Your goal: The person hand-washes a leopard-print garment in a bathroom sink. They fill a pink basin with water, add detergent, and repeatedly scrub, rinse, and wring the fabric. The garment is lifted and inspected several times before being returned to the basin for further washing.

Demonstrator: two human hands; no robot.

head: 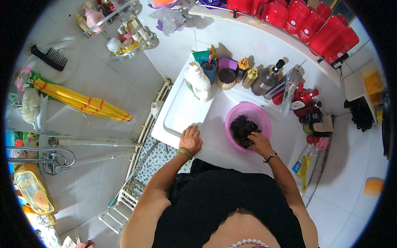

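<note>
A pink plastic basin (269,115) stands in the white sink (217,145), holding a black, wet-looking stringy mass (243,128). I cannot tell whether this is hair or fabric. My right hand (261,144) reaches over the basin's near rim, its fingers curled on the right edge of the mass. Palm down, my left hand (190,141) rests at the near corner of the white washboard area (183,116), left of the basin, with nothing in it. Behind that hand, a large white plastic bottle (198,82) stands uncapped on the board.
Along the sink's back stand a blue cup (208,73), a brown-lidded jar (226,77) and a pump bottle (268,79). Red pump bottles (302,99) and tubes (302,164) line the right. Several red bottles (297,18) fill the shelf above. A yellow umbrella (82,100) hangs left.
</note>
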